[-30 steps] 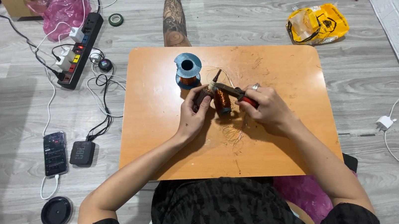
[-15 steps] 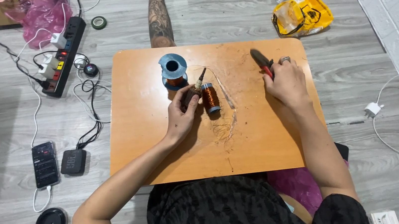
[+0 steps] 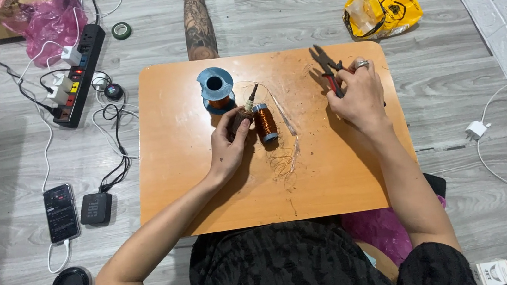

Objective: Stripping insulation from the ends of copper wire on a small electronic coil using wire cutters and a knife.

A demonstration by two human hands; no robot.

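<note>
My left hand (image 3: 228, 142) grips the copper coil (image 3: 264, 122) on the surface (image 3: 347, 183). My right hand (image 3: 359, 95) clasps pliers (image 3: 327, 67), far right. Loose wire (image 3: 287, 154) lies cut; the coil remains wound.

Orange table (image 3: 334, 178); blue spool (image 3: 216, 89); copper-brown coil (image 3: 265, 122); red-handled black pliers (image 3: 328, 70); yellow bag (image 3: 382, 12).
</note>
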